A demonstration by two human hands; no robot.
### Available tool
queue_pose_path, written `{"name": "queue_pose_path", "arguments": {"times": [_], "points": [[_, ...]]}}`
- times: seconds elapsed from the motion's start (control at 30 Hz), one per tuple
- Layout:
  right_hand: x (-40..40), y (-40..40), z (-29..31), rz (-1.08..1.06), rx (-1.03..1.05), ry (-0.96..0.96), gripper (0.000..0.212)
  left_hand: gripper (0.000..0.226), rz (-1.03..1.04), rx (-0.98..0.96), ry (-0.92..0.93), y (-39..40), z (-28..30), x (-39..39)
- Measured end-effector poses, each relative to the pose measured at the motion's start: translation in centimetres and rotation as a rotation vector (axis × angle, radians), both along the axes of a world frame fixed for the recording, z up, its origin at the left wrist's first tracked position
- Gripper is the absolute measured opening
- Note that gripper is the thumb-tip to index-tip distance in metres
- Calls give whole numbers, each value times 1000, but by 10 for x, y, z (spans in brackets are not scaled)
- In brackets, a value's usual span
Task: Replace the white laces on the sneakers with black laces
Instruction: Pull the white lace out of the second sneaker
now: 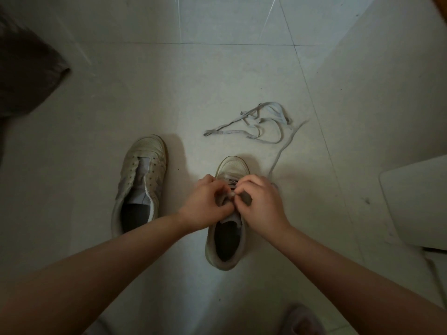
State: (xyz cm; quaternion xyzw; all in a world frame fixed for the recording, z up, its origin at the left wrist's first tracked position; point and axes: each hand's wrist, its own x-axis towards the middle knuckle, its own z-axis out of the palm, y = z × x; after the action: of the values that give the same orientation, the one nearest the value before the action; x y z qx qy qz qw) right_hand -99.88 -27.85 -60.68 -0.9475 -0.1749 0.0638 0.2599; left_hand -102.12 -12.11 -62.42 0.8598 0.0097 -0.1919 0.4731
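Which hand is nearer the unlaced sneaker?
Left. The left hand works on the laced sneaker beside the unlaced sneaker; the right hand is farther over.

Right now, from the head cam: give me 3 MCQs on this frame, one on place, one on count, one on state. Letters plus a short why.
1. Where does the loose white lace lie?
A. inside the left-hand sneaker
B. on the floor beyond the sneaker being worked on
C. over the person's forearm

2. How many sneakers are in view?
A. one
B. two
C. three

3. What state is the sneaker on the left of the picture in?
A. fully laced in black
B. laced in white
C. no lace, eyelets bare

Answers:
1 B: the loose white lace lies in a heap on the tiled floor, past the toe of the sneaker being worked on.
2 B: that one and the unlaced sneaker beside it.
3 C: its eyelet rows are bare, while the left hand and right hand pinch at the lacing of the other.
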Motion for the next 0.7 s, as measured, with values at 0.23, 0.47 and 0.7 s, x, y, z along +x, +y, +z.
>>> {"name": "queue_pose_path", "arguments": {"times": [0.23,0.47,0.7], "points": [[17,21,40,84,-98,595,25,40,-123,340,-139,-6,8,3],[26,20,52,233,-392,415,14,45,-103,387,-177,-12,11,-2],[28,18,58,42,82,868,8,41,-83,382,-190,-10,9,-4]]}}
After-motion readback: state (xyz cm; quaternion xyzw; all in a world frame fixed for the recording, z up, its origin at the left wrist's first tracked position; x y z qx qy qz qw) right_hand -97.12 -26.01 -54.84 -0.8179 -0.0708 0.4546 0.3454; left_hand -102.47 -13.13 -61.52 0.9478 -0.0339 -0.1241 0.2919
